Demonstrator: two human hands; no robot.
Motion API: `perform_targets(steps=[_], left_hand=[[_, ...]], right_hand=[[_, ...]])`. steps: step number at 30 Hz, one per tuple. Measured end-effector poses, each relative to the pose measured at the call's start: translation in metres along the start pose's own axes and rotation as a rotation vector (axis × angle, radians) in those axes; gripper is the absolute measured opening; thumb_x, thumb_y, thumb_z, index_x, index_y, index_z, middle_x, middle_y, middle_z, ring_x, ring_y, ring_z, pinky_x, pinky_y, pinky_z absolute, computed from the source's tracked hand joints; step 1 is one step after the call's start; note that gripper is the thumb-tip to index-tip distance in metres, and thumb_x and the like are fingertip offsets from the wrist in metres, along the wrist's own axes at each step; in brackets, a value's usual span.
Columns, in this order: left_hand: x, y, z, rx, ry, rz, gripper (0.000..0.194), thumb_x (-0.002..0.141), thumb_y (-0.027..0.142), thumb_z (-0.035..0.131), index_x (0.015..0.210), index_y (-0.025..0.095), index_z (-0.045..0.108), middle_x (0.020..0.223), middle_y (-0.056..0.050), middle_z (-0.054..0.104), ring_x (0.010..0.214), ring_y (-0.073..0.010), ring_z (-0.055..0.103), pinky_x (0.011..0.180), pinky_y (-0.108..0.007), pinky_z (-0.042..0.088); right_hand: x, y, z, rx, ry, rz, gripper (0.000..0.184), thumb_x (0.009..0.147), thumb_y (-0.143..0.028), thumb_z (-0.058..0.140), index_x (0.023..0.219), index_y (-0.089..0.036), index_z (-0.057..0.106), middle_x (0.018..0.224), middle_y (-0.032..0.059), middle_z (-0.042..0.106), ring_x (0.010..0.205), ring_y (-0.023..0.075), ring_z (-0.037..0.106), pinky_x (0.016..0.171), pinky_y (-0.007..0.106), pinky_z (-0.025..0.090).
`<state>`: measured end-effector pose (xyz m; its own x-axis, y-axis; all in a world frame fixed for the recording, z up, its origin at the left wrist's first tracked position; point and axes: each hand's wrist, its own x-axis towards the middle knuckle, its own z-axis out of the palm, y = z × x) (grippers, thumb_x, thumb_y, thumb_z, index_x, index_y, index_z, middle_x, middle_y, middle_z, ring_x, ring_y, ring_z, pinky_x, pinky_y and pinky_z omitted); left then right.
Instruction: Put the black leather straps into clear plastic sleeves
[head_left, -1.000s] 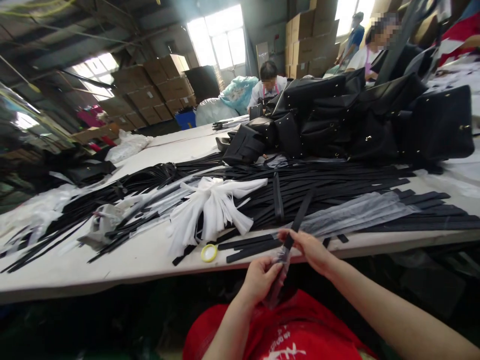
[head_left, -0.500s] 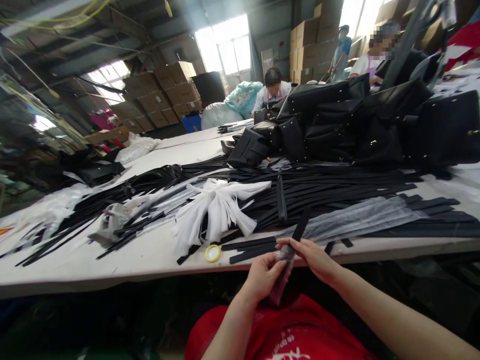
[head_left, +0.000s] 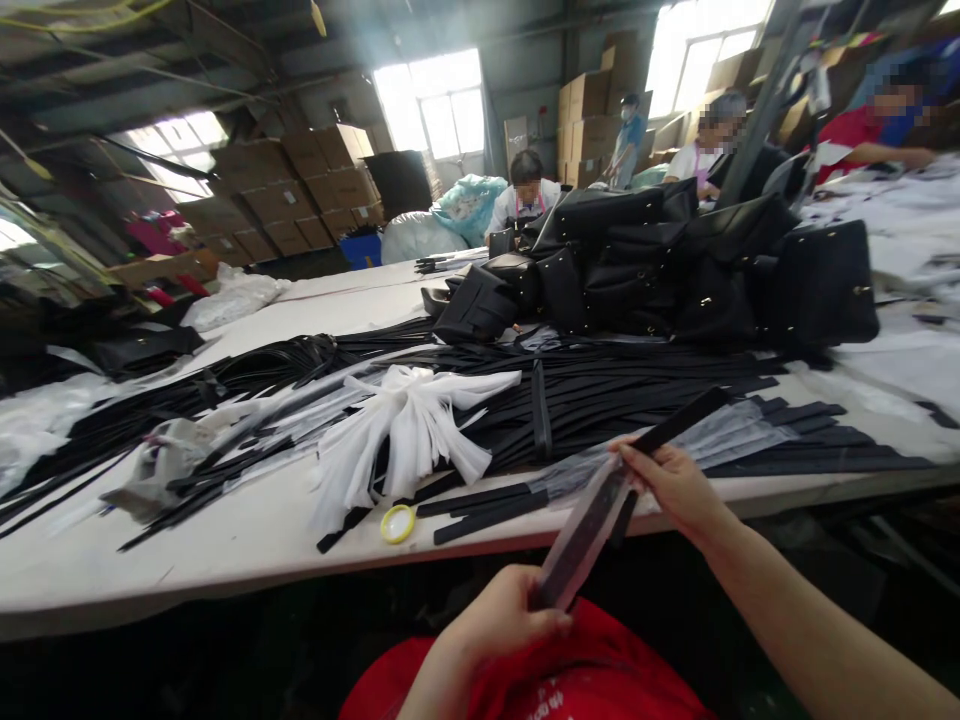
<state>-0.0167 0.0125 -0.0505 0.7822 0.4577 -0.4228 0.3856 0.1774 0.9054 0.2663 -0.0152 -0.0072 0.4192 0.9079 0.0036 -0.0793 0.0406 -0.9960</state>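
A black strap (head_left: 684, 416) runs slantwise between my hands, its lower length covered by a clear plastic sleeve (head_left: 576, 545). My left hand (head_left: 508, 618) is closed around the sleeved lower end, close to my red apron. Higher up, my right hand (head_left: 679, 487) pinches the strap near the sleeve's upper edge, and the bare black end sticks out beyond the fingers. Just behind my right hand, more black straps partly wrapped in clear plastic (head_left: 739, 428) lie on the table. A yellow-rimmed tape roll (head_left: 397, 523) rests near the table's front edge.
A fan of white strips (head_left: 409, 425) lies left of centre on the white table (head_left: 247, 545). Behind it spread many black straps (head_left: 600, 385). Black bags (head_left: 637, 265) are heaped farther back. Co-workers sit across the table, and cartons (head_left: 262, 185) are stacked beyond.
My hands have moved apart: the right up and to the right, the left down. More of the sleeved strap now shows between them. The view has shifted slightly right.
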Motion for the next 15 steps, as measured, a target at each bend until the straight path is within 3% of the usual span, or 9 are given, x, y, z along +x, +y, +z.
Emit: perform_targets(steps=[4,7,11,15], left_hand=[[-0.011,-0.019,-0.017,0.044,0.053,-0.084,0.018,0.072,0.027,0.07,0.083,0.013,0.066,0.07,-0.002,0.066,0.064,-0.0164,0.06,0.06,-0.025,0.045],[-0.011,-0.009,-0.03,0.097,0.193,-0.017,0.022,0.075,0.03,0.068,0.088,0.013,0.065,0.072,-0.001,0.065,0.06,-0.0139,0.057,0.058,-0.024,0.044],[0.006,0.031,-0.038,0.416,0.396,0.134,0.02,0.083,0.035,0.062,0.089,0.017,0.069,0.08,-0.001,0.069,0.072,-0.017,0.061,0.07,-0.026,0.047],[0.045,0.055,-0.035,0.716,0.459,0.209,0.019,0.084,0.031,0.064,0.097,0.02,0.071,0.096,-0.005,0.072,0.091,-0.0229,0.066,0.088,-0.034,0.048]], right_hand=[[0.03,-0.025,-0.102,0.0,0.439,-0.215,0.039,0.071,-0.046,0.08,0.095,-0.016,0.073,0.069,-0.0004,0.06,0.049,0.0053,0.041,0.041,0.021,0.028],[0.042,-0.033,-0.159,-0.097,0.589,-0.232,0.037,0.074,-0.045,0.076,0.093,-0.014,0.071,0.064,0.0002,0.056,0.05,0.0068,0.043,0.044,0.024,0.028],[0.06,-0.027,-0.19,-0.269,0.662,-0.175,0.042,0.083,-0.044,0.067,0.098,-0.006,0.067,0.063,0.0006,0.053,0.049,0.0063,0.042,0.048,0.027,0.031],[0.078,-0.01,-0.206,-0.588,0.743,-0.13,0.05,0.091,-0.041,0.054,0.097,0.007,0.064,0.064,0.006,0.057,0.049,0.0067,0.043,0.052,0.029,0.036]])
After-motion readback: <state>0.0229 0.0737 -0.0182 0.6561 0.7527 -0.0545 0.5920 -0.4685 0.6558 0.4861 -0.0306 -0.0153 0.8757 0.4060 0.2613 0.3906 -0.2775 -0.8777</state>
